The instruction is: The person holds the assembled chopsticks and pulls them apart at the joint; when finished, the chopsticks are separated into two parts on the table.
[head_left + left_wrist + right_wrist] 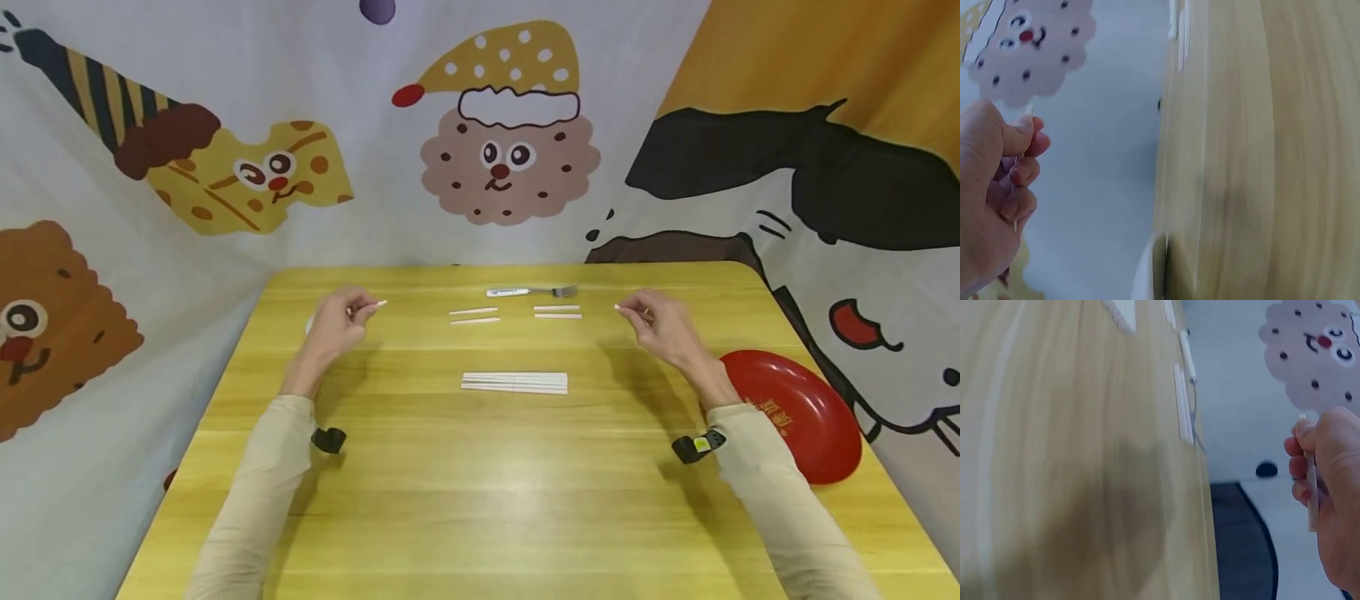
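Observation:
My left hand [333, 327] is raised above the left part of the table, pinching a thin white stick [1029, 109] between thumb and forefinger; most of the stick is hidden by the fingers. Over the right part, my right hand [662, 327] pinches a short white stick [1312, 509], its lower end showing below the curled fingers. Between the hands lie two pairs of short white sticks, a left pair [475, 321] and a right pair [557, 316]. Closer to me, several longer white sticks [514, 382] lie side by side.
A fork [508, 292] with a white handle lies near the table's far edge. The red plate [817, 417] sits at the right edge, partly behind the right forearm. Something white [308, 325] is mostly hidden behind the left hand. A printed cloth [375, 233] hangs behind the table.

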